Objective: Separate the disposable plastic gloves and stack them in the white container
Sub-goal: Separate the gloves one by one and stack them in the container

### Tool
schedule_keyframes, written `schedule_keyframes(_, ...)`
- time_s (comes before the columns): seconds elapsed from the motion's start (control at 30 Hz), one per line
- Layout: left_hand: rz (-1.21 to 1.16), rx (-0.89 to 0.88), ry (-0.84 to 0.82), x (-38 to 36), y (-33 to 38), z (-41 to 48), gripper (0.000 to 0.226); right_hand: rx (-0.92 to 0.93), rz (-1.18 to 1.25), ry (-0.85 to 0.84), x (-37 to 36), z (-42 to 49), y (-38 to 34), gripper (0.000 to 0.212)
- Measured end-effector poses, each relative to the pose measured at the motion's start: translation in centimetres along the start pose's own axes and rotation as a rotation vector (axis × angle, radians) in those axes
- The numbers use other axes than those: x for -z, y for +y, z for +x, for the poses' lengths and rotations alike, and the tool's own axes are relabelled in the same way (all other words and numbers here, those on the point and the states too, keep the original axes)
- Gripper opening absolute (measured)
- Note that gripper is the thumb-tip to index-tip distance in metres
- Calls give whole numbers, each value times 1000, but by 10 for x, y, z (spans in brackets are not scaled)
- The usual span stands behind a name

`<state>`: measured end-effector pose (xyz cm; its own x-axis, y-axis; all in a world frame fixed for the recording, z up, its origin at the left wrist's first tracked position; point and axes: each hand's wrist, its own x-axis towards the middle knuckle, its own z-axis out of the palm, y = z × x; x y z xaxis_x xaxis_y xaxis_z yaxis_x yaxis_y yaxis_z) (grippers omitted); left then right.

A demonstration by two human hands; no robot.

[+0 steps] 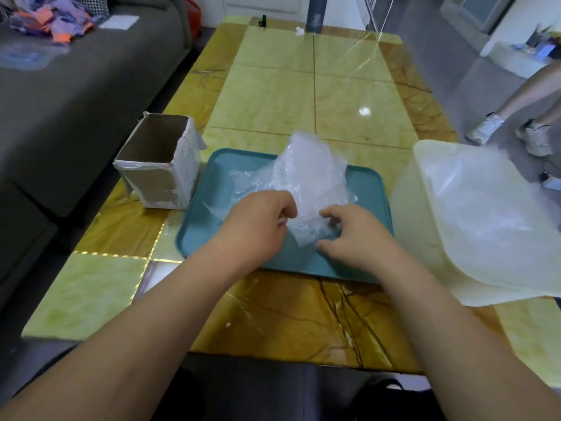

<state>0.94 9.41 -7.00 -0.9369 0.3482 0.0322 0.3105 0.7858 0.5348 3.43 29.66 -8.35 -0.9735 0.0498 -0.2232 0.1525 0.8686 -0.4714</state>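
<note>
A bunch of clear disposable plastic gloves [306,171] stands up crumpled over the teal tray [367,189] in the middle of the table. My left hand [261,223] pinches the lower left edge of the plastic with curled fingers. My right hand [352,232] pinches the lower right part of the same plastic, thumb underneath. More loose clear plastic lies flat on the tray to the left. The white container [406,214] stands at the right of the tray, with clear gloves [491,220] lying inside it.
An open cardboard box [158,165] sits left of the tray on the yellow marble table [273,95]. A grey sofa [76,101] runs along the left. Another person's legs and shoes [510,129] are on the floor at the right.
</note>
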Motion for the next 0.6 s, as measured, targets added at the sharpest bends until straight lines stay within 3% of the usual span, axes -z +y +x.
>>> schedule_keyframes(0.13,-140,42,45,14,-9,-6,31,67,42,162,-3,-9,-12,98)
schedule_keyframes(0.23,-350,6,-14,27,0,-15,34,365,65,215,4,-23,-34,110)
schedule_keyframes(0.3,-569,-14,-39,37,11,-22,28,429,224,137,7,-36,-46,99)
schedule_keyframes(0.4,-783,-13,-37,52,17,-30,30,245,566,139,13,-49,-56,67)
schedule_keyframes(0.5,-813,58,-151,60,6,-31,44,116,728,180,21,-51,-49,33)
schedule_keyframes(0.6,-774,140,-171,60,-5,-30,15,34,818,99,22,-57,-43,24)
